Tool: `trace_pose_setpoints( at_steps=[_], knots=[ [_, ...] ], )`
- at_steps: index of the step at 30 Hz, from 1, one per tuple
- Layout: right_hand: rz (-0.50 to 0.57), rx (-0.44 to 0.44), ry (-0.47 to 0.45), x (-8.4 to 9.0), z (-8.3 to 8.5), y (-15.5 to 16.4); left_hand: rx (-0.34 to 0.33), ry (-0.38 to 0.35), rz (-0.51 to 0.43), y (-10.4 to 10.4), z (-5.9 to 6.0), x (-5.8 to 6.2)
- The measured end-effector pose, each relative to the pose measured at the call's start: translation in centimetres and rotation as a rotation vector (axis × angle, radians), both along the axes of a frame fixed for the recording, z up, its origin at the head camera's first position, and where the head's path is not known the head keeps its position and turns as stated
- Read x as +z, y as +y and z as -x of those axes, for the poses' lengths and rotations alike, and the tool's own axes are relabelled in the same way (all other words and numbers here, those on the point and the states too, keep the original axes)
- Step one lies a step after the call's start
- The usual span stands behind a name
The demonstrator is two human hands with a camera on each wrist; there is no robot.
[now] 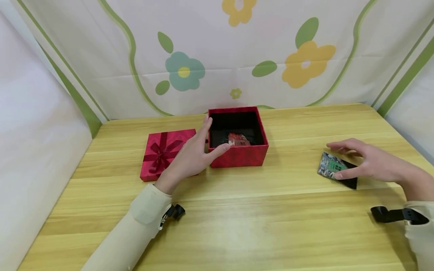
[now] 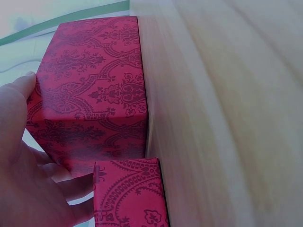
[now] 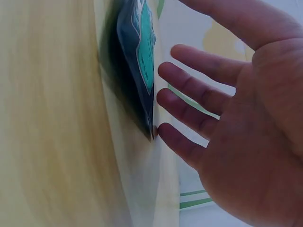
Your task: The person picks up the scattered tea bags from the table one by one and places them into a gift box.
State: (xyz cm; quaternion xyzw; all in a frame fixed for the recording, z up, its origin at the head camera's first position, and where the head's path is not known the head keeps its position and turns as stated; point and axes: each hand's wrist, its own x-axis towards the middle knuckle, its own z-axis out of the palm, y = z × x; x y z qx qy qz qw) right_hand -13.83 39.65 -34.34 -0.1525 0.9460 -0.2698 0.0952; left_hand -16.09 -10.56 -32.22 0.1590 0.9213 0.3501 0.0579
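An open red gift box (image 1: 239, 157) with a black inside stands toward the back of the table. My left hand (image 1: 190, 154) rests on its near left corner, thumb at the front rim and fingers along the left side; in the left wrist view the patterned box wall (image 2: 94, 71) shows beside the thumb. Inside lies a small packet with red print (image 1: 240, 139), partly hidden by the front wall. On the right, my right hand (image 1: 379, 165) hovers with spread fingers over a small dark packet with a green label (image 1: 327, 165), the thumb overlapping it.
The red box lid (image 1: 154, 143) with a ribbon bow lies left of the box, partly behind the left hand and wrist. A floral cloth (image 1: 217, 82) hangs behind the wooden table (image 1: 237, 226), with white cloth at both sides.
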Motion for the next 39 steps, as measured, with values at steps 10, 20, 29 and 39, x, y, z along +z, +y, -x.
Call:
trace_pose_setpoints(
  at_steps=[10, 20, 29, 39],
  knots=[
    [0.001, 0.074, -0.007, -0.8, -0.1, 0.6, -0.005, 0.003, -0.011, 0.0, 0.0, -0.1],
    [-0.118, 0.058, 0.066, -1.1, 0.1, 0.3, -0.001, -0.005, -0.016, 0.0, -0.1, -0.1],
    [-0.097, 0.065, 0.124, -1.2, 0.4, 0.0, -0.001, 0.003, -0.009, 0.0, 0.0, -0.1],
    [-0.055, -0.002, 0.112, -0.9, 0.6, -1.0, -0.006, 0.001, -0.026, -0.1, 0.0, -0.1]
  ],
)
